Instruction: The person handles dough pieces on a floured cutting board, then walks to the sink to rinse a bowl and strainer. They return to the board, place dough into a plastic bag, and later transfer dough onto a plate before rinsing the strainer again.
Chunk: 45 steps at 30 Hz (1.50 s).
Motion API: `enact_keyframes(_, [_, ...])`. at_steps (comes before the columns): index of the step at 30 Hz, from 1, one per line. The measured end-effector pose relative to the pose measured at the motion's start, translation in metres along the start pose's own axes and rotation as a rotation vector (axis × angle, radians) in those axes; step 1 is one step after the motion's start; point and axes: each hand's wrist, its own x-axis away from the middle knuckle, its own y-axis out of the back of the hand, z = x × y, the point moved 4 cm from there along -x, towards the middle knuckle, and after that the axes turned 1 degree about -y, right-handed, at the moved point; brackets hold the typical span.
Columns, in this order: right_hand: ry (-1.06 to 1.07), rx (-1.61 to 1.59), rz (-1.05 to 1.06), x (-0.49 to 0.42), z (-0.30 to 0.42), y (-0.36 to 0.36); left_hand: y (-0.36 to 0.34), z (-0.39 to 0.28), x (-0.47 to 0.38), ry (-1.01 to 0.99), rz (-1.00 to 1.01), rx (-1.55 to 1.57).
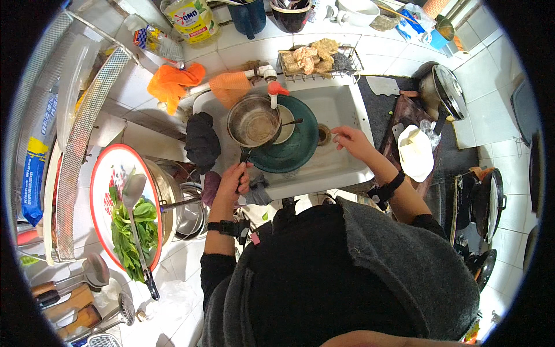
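My left hand (234, 180) grips the black handle of a steel saucepan (254, 122), which is under the tap (275, 91) with the red lever. Partly beneath the pan is a large dark green basin (295, 154). A white bowl (284, 126) with a spoon (293, 122) in it stands in that basin, half hidden by the pan. Over the right part of the white sink (342, 102), my right hand (350, 141) holds nothing visible, its fingers loosely apart beside the drain opening (323, 134).
A wire basket (321, 65) of scrubbers hangs behind the sink. Dark cloths (202, 141) drape its left rim. Leafy greens (136, 230) and a spatula (133, 191) lie in a red-rimmed enamel basin (99, 173) at left. Right are a cleaver (382, 86), a white container (415, 154) and a lidded pot (442, 93).
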Motion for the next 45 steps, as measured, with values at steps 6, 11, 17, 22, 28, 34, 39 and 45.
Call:
enact_keyframes(6, [0.021,-0.027,0.009,0.002,0.003,0.001,-0.03,0.013,-0.03,0.077,0.059,-0.126])
enact_keyframes(11, [0.016,-0.045,0.011,0.008,-0.003,0.007,-0.009,0.007,-0.005,0.074,-0.022,-0.175])
enact_keyframes(17, [-0.024,-0.011,0.02,0.011,-0.015,0.009,-0.028,0.001,-0.025,-0.067,-0.09,-0.161])
enact_keyframes(22, [0.016,-0.004,0.045,0.006,-0.01,0.012,-0.028,0.013,-0.003,-0.006,-0.046,-0.284])
enact_keyframes(28, [-0.018,-0.015,0.043,0.01,-0.016,0.012,-0.011,0.008,0.006,-0.132,-0.24,-0.353])
enact_keyframes(34, [0.04,-0.028,0.059,0.01,-0.01,0.01,-0.017,0.031,-0.014,-0.162,-0.13,-0.298])
enact_keyframes(39, [-0.001,-0.017,0.058,0.014,-0.01,0.014,0.011,0.038,0.008,-0.21,-0.186,-0.417])
enact_keyframes(45, [-0.046,0.059,-0.159,0.034,-0.027,0.043,-0.017,0.022,0.026,-0.41,-0.68,-1.672])
